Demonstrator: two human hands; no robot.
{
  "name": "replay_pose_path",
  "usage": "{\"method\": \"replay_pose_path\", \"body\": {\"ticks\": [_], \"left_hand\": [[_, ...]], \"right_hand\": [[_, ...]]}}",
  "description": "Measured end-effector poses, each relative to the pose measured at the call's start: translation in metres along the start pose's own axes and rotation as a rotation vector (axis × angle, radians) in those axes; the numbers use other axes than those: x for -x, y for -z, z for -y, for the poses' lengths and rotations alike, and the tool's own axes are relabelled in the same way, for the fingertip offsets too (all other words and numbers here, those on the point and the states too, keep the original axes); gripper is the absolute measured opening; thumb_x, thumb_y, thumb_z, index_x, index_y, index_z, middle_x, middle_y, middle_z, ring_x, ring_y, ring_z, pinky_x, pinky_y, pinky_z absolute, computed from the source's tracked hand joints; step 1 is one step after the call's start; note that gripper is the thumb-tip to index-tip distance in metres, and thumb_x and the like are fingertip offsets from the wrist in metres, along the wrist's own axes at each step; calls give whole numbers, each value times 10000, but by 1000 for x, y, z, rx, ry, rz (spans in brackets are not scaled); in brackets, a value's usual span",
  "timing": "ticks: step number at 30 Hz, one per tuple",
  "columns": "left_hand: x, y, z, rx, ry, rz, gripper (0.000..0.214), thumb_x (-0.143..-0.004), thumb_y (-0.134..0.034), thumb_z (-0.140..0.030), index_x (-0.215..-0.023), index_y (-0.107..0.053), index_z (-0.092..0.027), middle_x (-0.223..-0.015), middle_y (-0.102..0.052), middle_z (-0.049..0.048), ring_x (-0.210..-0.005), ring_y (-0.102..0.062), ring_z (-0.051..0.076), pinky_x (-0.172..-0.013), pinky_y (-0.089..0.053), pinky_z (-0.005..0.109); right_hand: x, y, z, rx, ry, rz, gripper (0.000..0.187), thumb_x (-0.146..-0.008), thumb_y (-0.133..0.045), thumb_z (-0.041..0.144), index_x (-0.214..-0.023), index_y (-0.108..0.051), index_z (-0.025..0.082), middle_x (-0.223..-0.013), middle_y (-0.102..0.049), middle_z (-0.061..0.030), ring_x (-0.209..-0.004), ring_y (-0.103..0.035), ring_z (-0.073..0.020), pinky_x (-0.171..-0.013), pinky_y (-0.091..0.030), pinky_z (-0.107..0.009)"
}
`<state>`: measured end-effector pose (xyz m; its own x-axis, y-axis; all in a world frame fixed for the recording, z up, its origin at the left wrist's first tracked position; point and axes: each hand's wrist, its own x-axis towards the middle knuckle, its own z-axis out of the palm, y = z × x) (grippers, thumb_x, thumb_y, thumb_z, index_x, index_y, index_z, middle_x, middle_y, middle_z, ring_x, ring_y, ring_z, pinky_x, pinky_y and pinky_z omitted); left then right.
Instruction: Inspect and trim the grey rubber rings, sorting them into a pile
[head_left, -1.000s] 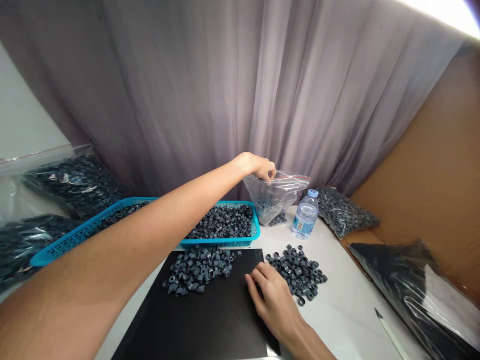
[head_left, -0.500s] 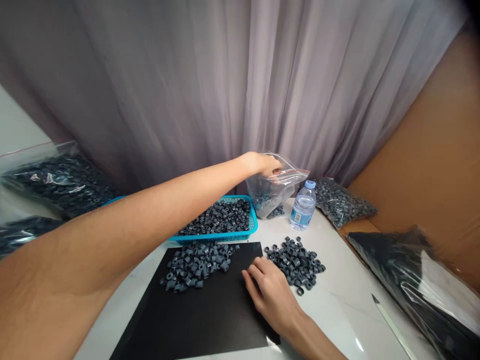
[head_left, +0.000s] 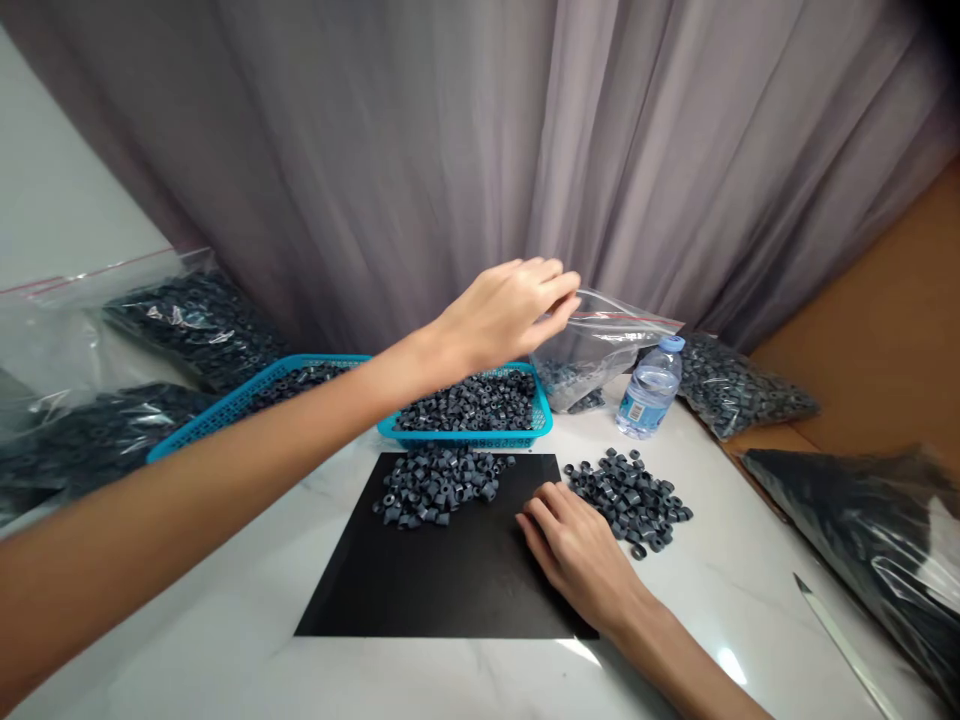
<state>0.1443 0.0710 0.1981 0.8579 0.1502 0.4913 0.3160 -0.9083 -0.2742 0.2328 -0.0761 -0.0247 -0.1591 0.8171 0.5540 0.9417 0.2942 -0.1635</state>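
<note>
Head view: the left hand (head_left: 514, 308), fingers bent near the thumb, hangs at the mouth of a clear plastic zip bag (head_left: 600, 352) beside the turquoise plastic basket (head_left: 472, 436); I cannot tell if it pinches anything. The right hand (head_left: 581, 553) lies loosely curled, its grip hidden, beside a heap of small dark-grey ring-shaped pieces (head_left: 630, 495). In my judgement, the wrist should avoid the thin mouth, so the bag does not tip.

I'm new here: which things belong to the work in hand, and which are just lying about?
Seemingly in use: loose grey pieces, black mat, clear bag by the left hand, blue basket.
Seemingly lying about: bottle, slim pale tool.
</note>
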Motion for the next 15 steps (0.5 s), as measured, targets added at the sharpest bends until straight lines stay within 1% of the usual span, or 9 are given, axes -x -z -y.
{"method": "replay_pose_path", "body": {"ticks": [2,3,5,7,8,10,12,15], "left_hand": [[57,1,-10,-2,89,7,331,-1041,-338,-307,-1025,-627,-147,-994,-640,69,-968,-597,210,-923,-412,349],[85,-3,-13,17,158,47,301,-1035,-370,-312,-1002,-627,-159,-988,-645,60,-955,-602,205,-920,-423,344],[136,-16,-16,71,298,136,237,-1009,-452,-335,-982,-631,-183,-1003,-657,48,-965,-611,210,-924,-443,349],[171,-33,-16,110,385,219,216,-1010,-453,-305,-1019,-639,-196,-1032,-676,44,-1016,-625,211,-955,-449,353],[183,-42,-17,110,409,227,226,-1016,-442,-297,-1055,-640,-195,-1059,-677,50,-1026,-631,209,-952,-458,349],[196,-59,-22,106,425,235,242,-1017,-445,-313,-1106,-641,-202,-1109,-678,54,-1061,-632,211,-977,-453,354],[201,-73,-32,89,430,238,271,-1006,-473,-361,-1162,-634,-209,-1167,-668,69,-1119,-613,231,-1003,-440,374],[205,-88,-47,39,465,237,373,-1001,-472,-399,-1286,-579,-183,-1254,-626,130,-1208,-556,280,-991,-444,408]], "right_hand": [[2,-2,6,-19,10,11,161,-1036,-428,234,-953,-564,210,-916,-593,-72,-820,-588,-221,-702,-470,-331],[4,-3,9,-31,15,19,149,-1037,-428,236,-982,-564,210,-928,-595,-73,-825,-592,-220,-703,-476,-330],[6,-6,14,-57,22,34,141,-1037,-425,232,-1017,-562,211,-947,-597,-73,-839,-595,-219,-722,-486,-334],[7,-8,18,-79,17,44,141,-1038,-420,228,-1029,-560,212,-958,-598,-70,-847,-592,-216,-741,-491,-342],[7,-9,19,-86,15,49,145,-1039,-416,228,-1029,-560,212,-956,-598,-70,-847,-589,-216,-745,-492,-346],[7,-9,18,-90,15,53,159,-1042,-410,232,-998,-562,213,-928,-597,-66,-838,-582,-216,-735,-489,-346],[7,-9,15,-81,15,54,189,-1043,-409,236,-929,-559,214,-886,-592,-60,-819,-577,-215,-714,-483,-342],[7,-8,10,-63,7,48,230,-1045,-408,243,-858,-540,219,-837,-580,-51,-793,-578,-211,-691,-475,-332]]}}
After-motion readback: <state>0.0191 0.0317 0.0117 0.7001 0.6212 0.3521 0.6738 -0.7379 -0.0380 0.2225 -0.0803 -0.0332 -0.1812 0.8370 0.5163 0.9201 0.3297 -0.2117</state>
